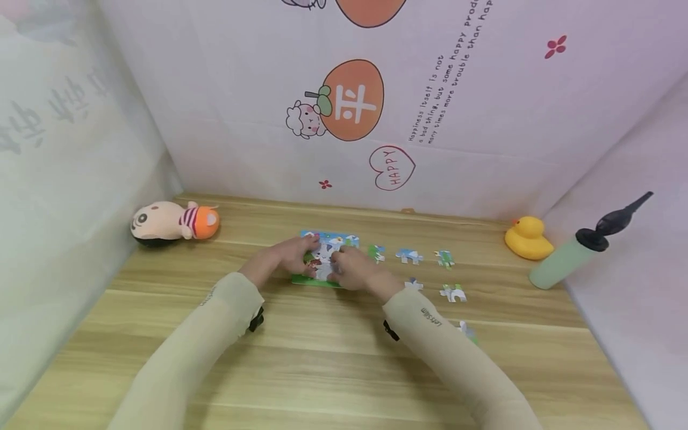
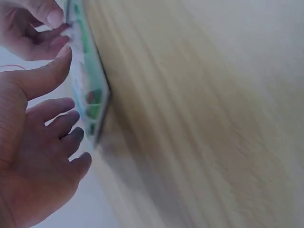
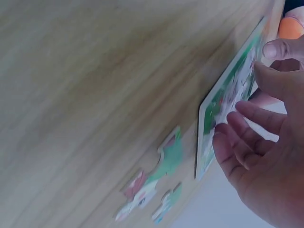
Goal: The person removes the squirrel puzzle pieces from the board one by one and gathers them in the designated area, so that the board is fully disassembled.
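both our hands on puzzle board (image 1: 329, 255) mid-table. left hand (image 1: 285, 255) flat on its edge, fingers loose. right hand (image 1: 355, 270) pressing piece in, grip unclear. five-ish loose pieces (image 1: 409, 256) waiting at right, so roughly half done.

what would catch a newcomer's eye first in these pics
Both hands, left and right, meet over a colourful puzzle board at mid-table. Loose pieces lie scattered to its right. A plush doll lies at the far left, and a yellow duck sits at the far right.
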{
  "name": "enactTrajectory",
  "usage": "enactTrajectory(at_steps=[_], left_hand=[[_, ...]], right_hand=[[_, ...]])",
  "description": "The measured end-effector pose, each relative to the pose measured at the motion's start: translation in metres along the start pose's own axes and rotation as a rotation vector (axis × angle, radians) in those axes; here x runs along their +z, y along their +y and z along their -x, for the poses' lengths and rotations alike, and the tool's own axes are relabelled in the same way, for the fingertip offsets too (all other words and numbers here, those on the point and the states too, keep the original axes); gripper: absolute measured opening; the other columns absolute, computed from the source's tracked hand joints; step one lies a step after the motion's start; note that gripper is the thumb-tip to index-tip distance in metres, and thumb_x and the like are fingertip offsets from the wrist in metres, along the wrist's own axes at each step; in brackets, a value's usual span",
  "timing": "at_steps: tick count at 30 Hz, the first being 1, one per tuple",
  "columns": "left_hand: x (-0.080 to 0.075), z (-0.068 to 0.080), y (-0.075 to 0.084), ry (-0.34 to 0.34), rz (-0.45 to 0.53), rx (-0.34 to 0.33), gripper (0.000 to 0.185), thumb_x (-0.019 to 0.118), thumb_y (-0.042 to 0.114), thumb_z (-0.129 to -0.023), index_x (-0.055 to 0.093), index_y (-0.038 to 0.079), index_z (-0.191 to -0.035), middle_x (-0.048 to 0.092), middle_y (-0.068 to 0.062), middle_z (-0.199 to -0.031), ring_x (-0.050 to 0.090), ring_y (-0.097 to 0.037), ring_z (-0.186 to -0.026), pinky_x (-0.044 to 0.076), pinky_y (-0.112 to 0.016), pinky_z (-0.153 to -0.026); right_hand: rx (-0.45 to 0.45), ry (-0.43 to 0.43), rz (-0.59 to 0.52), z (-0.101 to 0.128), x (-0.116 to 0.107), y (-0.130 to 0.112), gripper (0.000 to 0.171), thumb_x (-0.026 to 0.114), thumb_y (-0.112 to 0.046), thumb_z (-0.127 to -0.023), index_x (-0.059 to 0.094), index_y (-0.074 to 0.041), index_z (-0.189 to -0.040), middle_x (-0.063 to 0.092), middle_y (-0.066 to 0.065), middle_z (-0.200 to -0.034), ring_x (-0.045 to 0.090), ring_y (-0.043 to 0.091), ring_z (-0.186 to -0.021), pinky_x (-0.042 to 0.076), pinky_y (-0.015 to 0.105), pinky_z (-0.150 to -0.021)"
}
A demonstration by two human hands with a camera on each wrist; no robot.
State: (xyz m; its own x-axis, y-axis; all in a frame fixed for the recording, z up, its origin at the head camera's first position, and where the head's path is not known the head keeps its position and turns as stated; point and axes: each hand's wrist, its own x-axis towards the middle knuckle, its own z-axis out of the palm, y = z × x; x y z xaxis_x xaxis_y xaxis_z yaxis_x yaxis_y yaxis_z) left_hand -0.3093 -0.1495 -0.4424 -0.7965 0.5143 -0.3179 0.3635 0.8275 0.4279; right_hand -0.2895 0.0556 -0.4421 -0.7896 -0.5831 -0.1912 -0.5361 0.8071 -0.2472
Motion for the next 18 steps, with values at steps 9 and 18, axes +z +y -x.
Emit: enactTrajectory(at_steps=[9, 18], left_hand=[[0.0029, -0.0004, -0.0037, -0.026, -0.052, -0.027, 0.083, 0.076, 0.031, -0.095, 0.033, 0.005, -0.162, 0.014, -0.013, -0.176, 0.013, -0.036, -0.165, 0.014, -0.051, -0.136], [0.001, 0.0011, -0.0015, -0.048, -0.064, -0.061, 0.082, 0.073, 0.032, -0.098, 0.03, 0.009, -0.164, 0.011, -0.008, -0.177, 0.009, -0.033, -0.166, 0.015, -0.05, -0.136]], right_hand=[[0.008, 0.036, 0.109, -0.0005, 0.0053, -0.0059, 0.036, 0.074, -0.031, -0.097, 0.075, -0.006, -0.123, 0.069, 0.01, -0.121, 0.066, 0.025, -0.112, 0.059, 0.04, -0.099], [0.011, 0.083, 0.067, -0.0023, 0.0091, -0.0056, 0.026, 0.078, -0.023, -0.095, 0.077, -0.005, -0.114, 0.07, 0.009, -0.112, 0.068, 0.024, -0.103, 0.062, 0.038, -0.092]])
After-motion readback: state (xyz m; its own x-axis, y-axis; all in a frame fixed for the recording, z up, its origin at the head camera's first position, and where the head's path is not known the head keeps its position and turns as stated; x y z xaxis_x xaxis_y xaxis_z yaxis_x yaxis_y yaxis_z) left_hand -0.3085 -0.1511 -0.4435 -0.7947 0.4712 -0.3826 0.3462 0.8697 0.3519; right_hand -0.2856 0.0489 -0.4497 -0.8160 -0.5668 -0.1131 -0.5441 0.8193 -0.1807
